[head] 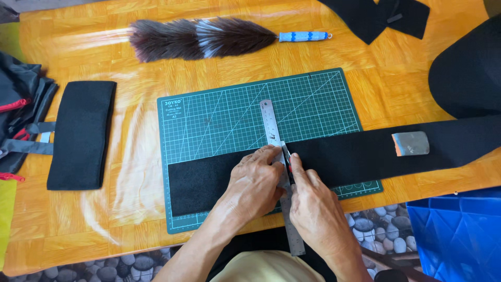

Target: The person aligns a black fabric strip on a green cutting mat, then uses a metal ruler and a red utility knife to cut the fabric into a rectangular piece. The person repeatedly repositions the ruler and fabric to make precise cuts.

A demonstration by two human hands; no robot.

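Observation:
A long black fabric strip [360, 151] lies across the lower part of a green cutting mat [229, 115] on an orange wooden table. A steel ruler [270, 122] crosses the strip from top to bottom. My left hand [254, 185] presses flat on the ruler and the fabric. My right hand [313, 206] holds a small cutting knife [286, 155] with its blade against the ruler's right edge, on the strip's upper edge.
A feather duster [201, 37] lies at the table's back. A folded black fabric piece [81, 133] sits left, beside a dark bag [21, 112]. A grey block [411, 143] rests on the strip at right. Black fabric [381, 15], a black roll [467, 73], a blue crate [459, 235].

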